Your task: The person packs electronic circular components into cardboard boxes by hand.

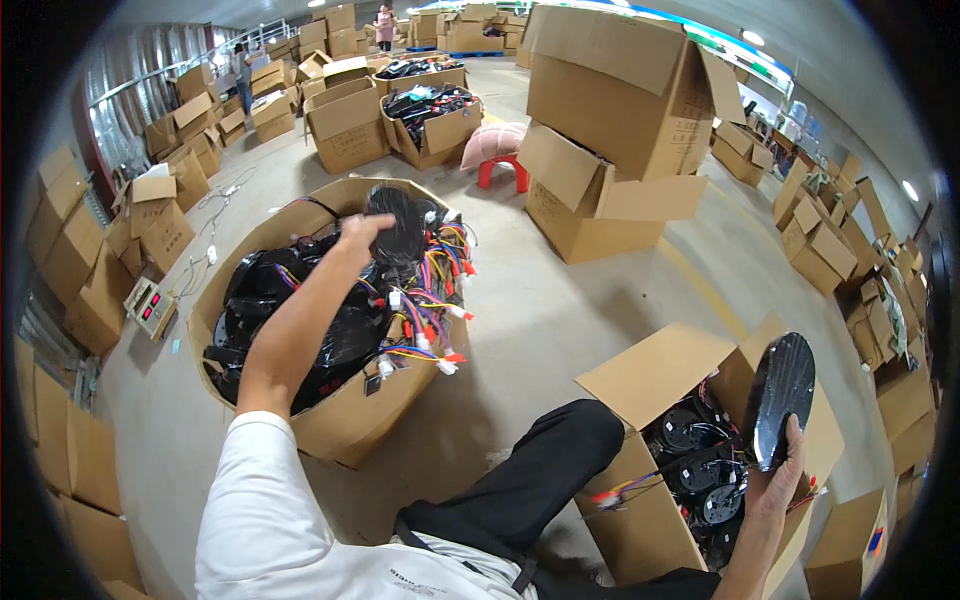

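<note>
The right hand [775, 490] gripped a black disc [780, 400] by its rim; it looked stiff and heavy. The left hand [362, 232] closed on another wired disc [398, 232].

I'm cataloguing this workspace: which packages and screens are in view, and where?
Open carton: front left, brown, full of black discs with coloured wires.
Open carton: front right, brown, black discs inside.
Stacked cartons: centre back, brown.
Meter box: floor, far left, beige with red display.

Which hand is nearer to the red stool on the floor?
Left. The left hand reaches into the big open box, just below-left of the red stool. The right hand holds a black disc far away at lower right.
</note>
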### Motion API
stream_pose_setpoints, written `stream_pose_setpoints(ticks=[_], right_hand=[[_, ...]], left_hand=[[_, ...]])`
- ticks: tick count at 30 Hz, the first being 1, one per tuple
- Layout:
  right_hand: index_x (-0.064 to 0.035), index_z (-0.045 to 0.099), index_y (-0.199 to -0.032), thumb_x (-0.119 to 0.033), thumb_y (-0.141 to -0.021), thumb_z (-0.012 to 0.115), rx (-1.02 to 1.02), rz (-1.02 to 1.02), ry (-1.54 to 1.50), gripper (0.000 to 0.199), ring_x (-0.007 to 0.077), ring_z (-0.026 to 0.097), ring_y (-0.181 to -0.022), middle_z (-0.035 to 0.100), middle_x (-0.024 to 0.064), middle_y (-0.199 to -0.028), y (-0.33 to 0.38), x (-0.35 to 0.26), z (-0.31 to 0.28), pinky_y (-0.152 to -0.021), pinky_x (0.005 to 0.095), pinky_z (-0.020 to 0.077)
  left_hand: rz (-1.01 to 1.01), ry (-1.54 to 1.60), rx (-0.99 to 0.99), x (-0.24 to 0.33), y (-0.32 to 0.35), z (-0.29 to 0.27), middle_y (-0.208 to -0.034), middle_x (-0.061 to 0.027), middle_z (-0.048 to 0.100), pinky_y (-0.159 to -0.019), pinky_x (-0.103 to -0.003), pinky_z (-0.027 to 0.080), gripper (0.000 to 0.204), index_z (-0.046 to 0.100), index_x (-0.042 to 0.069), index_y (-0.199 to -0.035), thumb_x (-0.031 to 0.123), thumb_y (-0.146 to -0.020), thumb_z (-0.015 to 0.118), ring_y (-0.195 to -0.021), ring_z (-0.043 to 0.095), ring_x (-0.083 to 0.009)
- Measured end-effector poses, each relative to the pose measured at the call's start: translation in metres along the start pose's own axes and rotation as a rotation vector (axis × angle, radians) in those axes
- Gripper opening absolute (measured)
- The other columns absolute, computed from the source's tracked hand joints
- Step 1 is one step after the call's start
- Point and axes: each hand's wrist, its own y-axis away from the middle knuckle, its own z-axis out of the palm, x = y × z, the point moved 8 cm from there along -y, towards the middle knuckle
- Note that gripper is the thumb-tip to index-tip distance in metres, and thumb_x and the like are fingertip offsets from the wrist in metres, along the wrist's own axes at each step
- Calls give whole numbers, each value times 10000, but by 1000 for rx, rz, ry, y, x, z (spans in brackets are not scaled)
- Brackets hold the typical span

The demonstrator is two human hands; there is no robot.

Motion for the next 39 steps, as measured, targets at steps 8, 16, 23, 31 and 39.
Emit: stream_pose_setpoints(ticks=[8,16,23,31,39], right_hand=[[-17,616,-1218,-273,-956,678,43,-81,91,372,181,698,-941,714,86,-1094,-1,-15,-13,-842,327,570],[-30,633,-1189,-279,-952,682,22,-27,59,347,176,696,-938,714,81,-1087,-4,4,-43,-843,322,566],[-26,593,-1263,-252,-939,682,84,18,101,405,189,690,-958,689,87,-1138,11,5,-59,-840,325,566],[-46,629,-1219,-249,-921,702,107,50,106,368,203,665,-1036,676,89,-1164,0,-3,-92,-917,355,543],[-19,604,-1247,-251,-929,701,22,86,97,405,217,671,-1015,675,105,-1159,-11,34,-69,-884,353,556]], left_hand=[[586,67,-105,235,105,131,-1078,-169,719,-847,-371,613,443,626,-34,-1190,119,-821,817,-882,730,-259],[528,-284,-261,211,149,164,-1059,-154,724,-796,-342,604,389,640,-47,-1164,182,-882,779,-897,728,-217],[324,-184,-3,124,72,94,-1025,-187,721,-710,-381,598,393,621,-56,-1169,177,-885,762,-865,723,-257],[506,318,-39,267,74,89,-1202,-198,679,-1006,-561,526,299,588,-17,-1229,174,-999,582,-1089,676,-358],[743,13,25,332,158,109,-1149,-165,704,-968,-497,553,314,614,-13,-1204,173,-955,660,-1039,695,-325]])
